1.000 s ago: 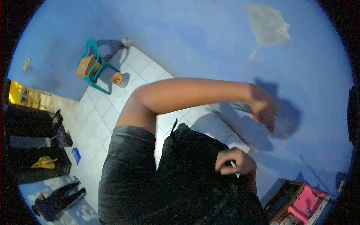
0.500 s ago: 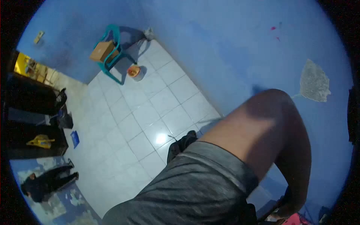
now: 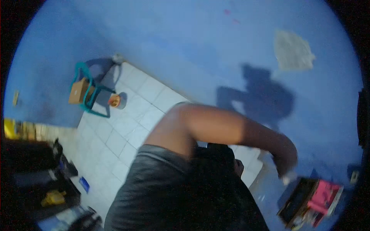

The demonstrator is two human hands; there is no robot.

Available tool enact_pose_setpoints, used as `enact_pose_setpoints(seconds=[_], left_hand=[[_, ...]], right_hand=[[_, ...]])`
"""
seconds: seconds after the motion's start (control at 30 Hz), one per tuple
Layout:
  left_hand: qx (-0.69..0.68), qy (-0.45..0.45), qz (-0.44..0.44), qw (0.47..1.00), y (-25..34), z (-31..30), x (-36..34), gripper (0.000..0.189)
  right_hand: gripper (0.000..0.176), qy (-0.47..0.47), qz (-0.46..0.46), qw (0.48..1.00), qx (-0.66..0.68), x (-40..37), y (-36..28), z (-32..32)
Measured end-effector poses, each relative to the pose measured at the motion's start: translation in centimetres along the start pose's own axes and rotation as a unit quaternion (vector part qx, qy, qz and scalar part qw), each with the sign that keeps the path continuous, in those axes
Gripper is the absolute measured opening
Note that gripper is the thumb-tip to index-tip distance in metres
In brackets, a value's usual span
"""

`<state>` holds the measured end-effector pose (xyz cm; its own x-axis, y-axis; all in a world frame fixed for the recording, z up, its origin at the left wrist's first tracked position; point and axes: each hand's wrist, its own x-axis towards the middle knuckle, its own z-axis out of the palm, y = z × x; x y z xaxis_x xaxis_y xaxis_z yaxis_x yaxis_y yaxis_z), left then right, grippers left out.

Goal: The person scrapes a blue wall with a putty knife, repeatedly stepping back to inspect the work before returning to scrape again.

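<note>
A bare arm, apparently my left, comes out of the dark short sleeve and bends sharply at the elbow. Its forearm reaches to the right across the view. At its end, my left hand (image 3: 287, 164) is blurred and dark, its fingers bent downward. A small pale thing (image 3: 287, 179) shows at the fingertips; I cannot tell what it is. Just below and right of the hand is an open dark box (image 3: 298, 198) beside a bright pink container (image 3: 323, 196), with small items near their lower end. My right hand does not show.
A blue wall (image 3: 185, 50) with a bare patch (image 3: 295, 52) bears my shadow. On the white tiled floor (image 3: 142, 92) stand a green plastic chair (image 3: 89, 92) holding a cardboard box (image 3: 80, 91), and a small bucket (image 3: 115, 101). Dark furniture (image 3: 27, 158) lines the left.
The view has turned, bringing the dark box and pink container fully into sight. The forearm has swung up from the lower right edge, and the hand now hangs above the box.
</note>
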<state>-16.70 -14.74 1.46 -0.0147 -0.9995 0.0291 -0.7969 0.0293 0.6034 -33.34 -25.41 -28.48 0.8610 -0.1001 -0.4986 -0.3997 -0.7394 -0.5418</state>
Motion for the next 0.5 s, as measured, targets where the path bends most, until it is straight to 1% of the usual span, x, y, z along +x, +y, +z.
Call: enact_pose_setpoints(seconds=[0.03, 0.07, 0.1, 0.13, 0.17, 0.2, 0.23, 0.27, 0.33, 0.37, 0.4, 0.43, 0.47, 0.5], left_hand=[[0.009, 0.041, -0.026, 0.999, -0.2, -0.3, -3.6, 0.040], [-0.064, 0.234, -0.041, 0.969, -1.8, 1.8, -7.5, 0.043], [-0.296, 0.194, -0.113, 0.929, -2.9, 2.5, -10.7, 0.042], [-0.279, 0.282, -0.124, 0.910, -4.2, 4.8, -14.6, 0.035], [-0.423, 0.268, -0.363, 0.786, -2.5, 5.4, -18.2, 0.027], [-0.477, 0.352, -0.414, 0.691, -3.8, 9.6, -21.8, 0.025], [-0.489, 0.400, -0.486, 0.604, -3.0, 12.3, -24.3, 0.025], [-0.467, 0.429, -0.530, 0.563, -2.3, 16.1, -26.8, 0.025], [-0.494, 0.439, -0.609, 0.439, 0.9, 20.5, -30.4, 0.025], [-0.505, 0.457, -0.593, 0.430, 2.1, 23.1, -32.0, 0.025], [-0.514, 0.476, -0.576, 0.421, 3.1, 24.9, -32.8, 0.026], [-0.514, 0.478, -0.577, 0.418, 3.8, 25.1, -32.7, 0.026], [-0.524, 0.478, -0.581, 0.399, 3.8, 24.9, -33.2, 0.025], [-0.532, 0.483, -0.581, 0.383, 3.7, 24.6, -33.4, 0.025]], right_hand=[[0.038, -0.002, 0.020, 0.998, 0.055, -1.4, -0.1, -0.3], [0.039, -0.015, 0.042, 0.991, 0.127, -2.9, 0.0, -0.7], [0.040, -0.034, 0.069, 0.974, 0.212, -4.8, 0.1, -1.3], [0.039, -0.076, 0.094, 0.942, 0.313, -6.8, -0.4, -2.2], [0.037, -0.112, 0.127, 0.898, 0.405, -8.8, -1.0, -3.1], [0.037, -0.098, 0.157, 0.893, 0.410, -10.9, -0.8, -4.1], [0.036, -0.115, 0.120, 0.930, 0.328, -11.4, -0.9, -5.0], [0.034, -0.137, 0.080, 0.957, 0.242, -11.7, -1.5, -6.1], [0.031, -0.185, 0.097, 0.969, 0.131, -12.8, -6.7, -10.5], [0.034, -0.154, -0.035, 0.979, 0.132, -12.9, -9.1, -12.7], [0.036, -0.121, -0.169, 0.970, 0.130, -13.4, -11.4, -14.7], [0.041, -0.190, -0.151, 0.946, 0.215, -15.2, -14.7, -16.8], [0.043, -0.298, -0.266, 0.883, 0.247, -14.8, -18.2, -16.7], [0.046, -0.416, -0.354, 0.787, 0.287, -14.3, -21.8, -16.5]])
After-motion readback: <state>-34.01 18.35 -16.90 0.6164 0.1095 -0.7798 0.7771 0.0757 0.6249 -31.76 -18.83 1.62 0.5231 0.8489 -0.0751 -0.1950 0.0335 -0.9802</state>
